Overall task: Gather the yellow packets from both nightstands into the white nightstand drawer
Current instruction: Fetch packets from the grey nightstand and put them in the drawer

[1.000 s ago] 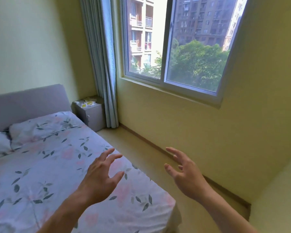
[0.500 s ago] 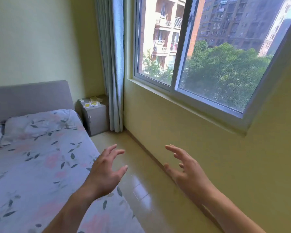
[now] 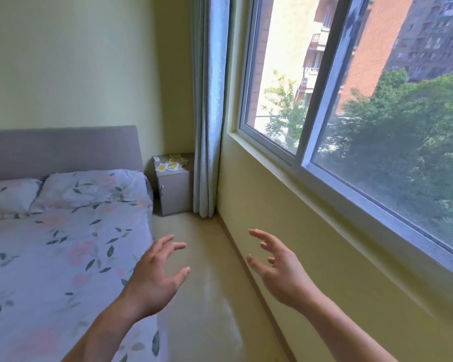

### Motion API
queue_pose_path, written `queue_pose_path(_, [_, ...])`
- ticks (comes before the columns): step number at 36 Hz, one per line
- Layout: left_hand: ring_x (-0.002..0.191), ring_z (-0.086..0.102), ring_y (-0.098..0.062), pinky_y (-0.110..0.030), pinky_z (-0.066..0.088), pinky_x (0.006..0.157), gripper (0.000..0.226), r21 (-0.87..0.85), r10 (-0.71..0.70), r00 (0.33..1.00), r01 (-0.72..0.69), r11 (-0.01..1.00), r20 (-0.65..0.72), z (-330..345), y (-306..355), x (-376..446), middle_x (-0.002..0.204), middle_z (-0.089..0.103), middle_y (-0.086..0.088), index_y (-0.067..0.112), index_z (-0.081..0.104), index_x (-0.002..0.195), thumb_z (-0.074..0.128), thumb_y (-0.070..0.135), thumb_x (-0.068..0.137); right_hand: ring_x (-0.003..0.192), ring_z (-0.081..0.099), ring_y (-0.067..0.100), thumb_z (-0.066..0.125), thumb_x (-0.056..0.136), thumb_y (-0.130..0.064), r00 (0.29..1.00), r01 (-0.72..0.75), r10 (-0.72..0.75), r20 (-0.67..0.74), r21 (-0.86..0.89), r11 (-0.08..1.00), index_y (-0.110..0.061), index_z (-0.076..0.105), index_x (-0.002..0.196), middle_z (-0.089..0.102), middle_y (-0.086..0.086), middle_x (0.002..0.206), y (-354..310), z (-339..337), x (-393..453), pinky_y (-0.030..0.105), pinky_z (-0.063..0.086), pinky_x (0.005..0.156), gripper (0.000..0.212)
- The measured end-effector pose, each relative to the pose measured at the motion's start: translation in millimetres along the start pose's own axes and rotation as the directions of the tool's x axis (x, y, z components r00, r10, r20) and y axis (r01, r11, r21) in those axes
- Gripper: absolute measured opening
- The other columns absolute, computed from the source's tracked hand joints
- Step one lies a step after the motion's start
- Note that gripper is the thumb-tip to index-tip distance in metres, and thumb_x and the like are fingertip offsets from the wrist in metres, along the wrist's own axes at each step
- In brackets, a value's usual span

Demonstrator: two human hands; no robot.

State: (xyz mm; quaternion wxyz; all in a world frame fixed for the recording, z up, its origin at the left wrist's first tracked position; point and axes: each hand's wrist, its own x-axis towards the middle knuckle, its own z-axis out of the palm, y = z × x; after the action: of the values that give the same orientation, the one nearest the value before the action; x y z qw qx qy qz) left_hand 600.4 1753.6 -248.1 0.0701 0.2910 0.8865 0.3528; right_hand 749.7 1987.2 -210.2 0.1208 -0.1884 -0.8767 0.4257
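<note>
Yellow packets (image 3: 171, 163) scattered on top of grey nightstand (image 3: 173, 189), mid-frame, wedged between bed (image 3: 63, 244) and curtain (image 3: 207, 126). Well apart from both hands, far up the strip of floor (image 3: 202, 270). Left hand (image 3: 152, 278) at lower centre, fingers spread and lightly bent, holding nothing, overlapping bed's edge. Right hand (image 3: 280, 270) just right of it, likewise spread and empty (palm turned inward). Window (image 3: 364, 113) filling upper right; pillow (image 3: 89, 189) at left, beside nightstand.
</note>
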Motion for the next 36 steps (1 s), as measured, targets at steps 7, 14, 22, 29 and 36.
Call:
queue_pose_path(7, [0.141,0.035,-0.006,-0.026,0.032,0.109,0.044,-0.005,-0.123,0.984,0.123,0.992,-0.126,-4.3,-1.9,48.9,0.153,0.029,0.023,0.042,0.053,0.131,0.069,0.036,0.091,0.125,0.046,-0.003,0.066,0.094,-0.033,0.984,0.087,-0.088,0.156,0.019,0.996,-0.044,0.047,0.142,0.05,-0.022,0.138,11.9,-2.8,110.1,0.023,0.038,0.109,0.053])
queue_pose_path(14, [0.137,0.038,-0.006,-0.029,0.038,0.105,0.042,-0.006,-0.239,0.944,0.244,0.97,-0.229,-30.0,-44.6,113.6,0.15,0.032,0.024,0.041,0.054,0.128,0.071,0.036,0.09,0.129,0.047,-0.001,0.065,0.09,-0.036,0.942,0.2,-0.208,0.262,0.054,0.978,-0.041,0.048,0.14,0.05,-0.023,0.142,-2.9,39.6,227.8,0.028,0.041,0.111,0.053])
queue_pose_path(22, [0.138,0.036,-0.005,-0.026,0.033,0.107,0.042,0.008,-0.266,0.935,0.276,0.961,-0.235,-66.3,-101.0,246.0,0.153,0.029,0.022,0.044,0.052,0.129,0.069,0.04,0.091,0.129,0.048,0.001,0.065,0.089,-0.035,0.938,0.207,-0.217,0.272,0.063,0.976,-0.043,0.049,0.139,0.05,-0.025,0.139,-11.8,77.1,378.5,0.027,0.04,0.11,0.053])
queue_pose_path(29, [0.14,0.035,-0.005,-0.022,0.029,0.107,0.037,0.026,-0.182,0.961,0.192,0.981,-0.208,-92.6,-132.5,411.7,0.152,0.032,0.019,0.046,0.05,0.122,0.068,0.035,0.092,0.126,0.049,-0.001,0.066,0.091,-0.034,0.957,0.157,-0.176,0.23,0.097,0.983,-0.043,0.05,0.139,0.051,-0.024,0.137,-17.7,110.6,519.4,0.027,0.042,0.109,0.052])
queue_pose_path(36, [0.138,0.039,-0.005,-0.017,0.026,0.106,0.04,0.008,-0.152,0.98,0.154,0.988,-0.127,-84.8,-162.3,553.2,0.149,0.035,0.018,0.036,0.056,0.128,0.069,0.033,0.09,0.118,0.051,0.0,0.066,0.093,-0.027,0.971,0.077,-0.095,0.22,0.09,0.993,-0.036,0.051,0.14,0.052,-0.019,0.134,-3.6,126.6,641.5,0.017,0.04,0.1,0.051])
